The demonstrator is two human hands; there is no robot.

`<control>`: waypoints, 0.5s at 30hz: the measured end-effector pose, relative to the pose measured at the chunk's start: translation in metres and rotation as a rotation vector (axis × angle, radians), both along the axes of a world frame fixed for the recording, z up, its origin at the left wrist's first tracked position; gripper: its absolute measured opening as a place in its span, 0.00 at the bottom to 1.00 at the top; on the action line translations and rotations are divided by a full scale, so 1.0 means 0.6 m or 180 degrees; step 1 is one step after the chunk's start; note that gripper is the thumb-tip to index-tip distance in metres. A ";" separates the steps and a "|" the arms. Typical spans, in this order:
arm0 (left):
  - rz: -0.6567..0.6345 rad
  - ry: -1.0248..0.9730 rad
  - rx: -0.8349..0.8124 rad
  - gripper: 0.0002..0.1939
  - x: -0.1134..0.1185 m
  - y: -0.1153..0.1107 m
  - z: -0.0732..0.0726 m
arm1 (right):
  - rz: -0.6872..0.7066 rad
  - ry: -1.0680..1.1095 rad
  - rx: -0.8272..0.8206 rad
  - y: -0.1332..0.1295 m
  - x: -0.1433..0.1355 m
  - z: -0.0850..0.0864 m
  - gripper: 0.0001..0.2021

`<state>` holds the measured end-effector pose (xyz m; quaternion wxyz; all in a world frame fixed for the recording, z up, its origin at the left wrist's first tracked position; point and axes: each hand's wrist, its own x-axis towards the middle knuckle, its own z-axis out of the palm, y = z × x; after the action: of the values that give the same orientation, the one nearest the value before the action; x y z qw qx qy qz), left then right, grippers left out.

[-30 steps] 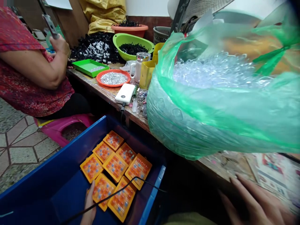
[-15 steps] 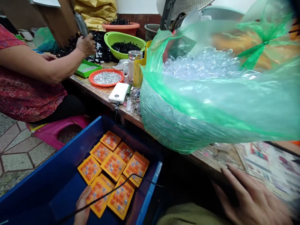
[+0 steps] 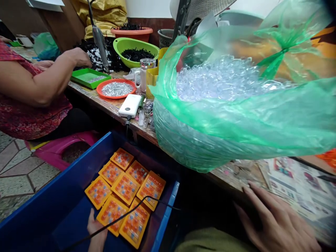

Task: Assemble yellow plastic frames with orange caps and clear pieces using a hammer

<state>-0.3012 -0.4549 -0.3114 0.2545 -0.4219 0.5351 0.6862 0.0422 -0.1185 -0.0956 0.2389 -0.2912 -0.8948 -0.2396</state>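
Observation:
My left hand [image 3: 97, 229] is low in the blue bin [image 3: 63, 182], at the lower left corner of an orange case [image 3: 113, 214]. Its thumb stands up, apart from the case, while the other fingertips are hidden at the case's edge. Several similar cases lie beside and partly over one another, each with red and blue pieces under a clear cover. A thin black cable [image 3: 118, 217] crosses in front of them. My right hand [image 3: 280, 220] rests at the table's front edge, fingers spread, holding nothing.
A big green bag [image 3: 199, 140] of clear plastic pieces bulges over the table edge [image 3: 105, 105]. Left of it are a white power bank [image 3: 130, 105], a mug [image 3: 143, 75] and an orange plate [image 3: 115, 97] of small metal pieces. A person [image 3: 34, 94] sits at far left.
The orange case by my left hand has shifted up over the one behind it, and my thumb has come away from it. The other person's hand has lowered, away from the grey hanging tool.

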 end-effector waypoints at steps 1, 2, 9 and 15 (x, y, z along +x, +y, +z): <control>-0.0008 -0.0063 0.0030 0.26 0.001 -0.002 0.001 | -0.0003 -0.0003 0.0018 0.000 0.001 0.000 0.40; -0.0013 -0.0128 0.0042 0.27 0.000 -0.004 0.001 | 0.0002 -0.0002 0.0035 0.000 0.001 0.000 0.40; -0.0143 0.0160 0.0356 0.29 -0.036 0.020 0.008 | -0.0009 -0.0007 -0.0038 0.002 0.000 -0.003 0.39; -0.0206 0.0186 -0.0104 0.34 -0.024 0.018 0.009 | 0.0035 -0.0036 0.0031 0.000 -0.003 0.004 0.39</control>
<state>-0.3153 -0.4441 -0.3060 0.2539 -0.3883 0.5668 0.6808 0.0405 -0.1184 -0.0934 0.2365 -0.2838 -0.8966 -0.2443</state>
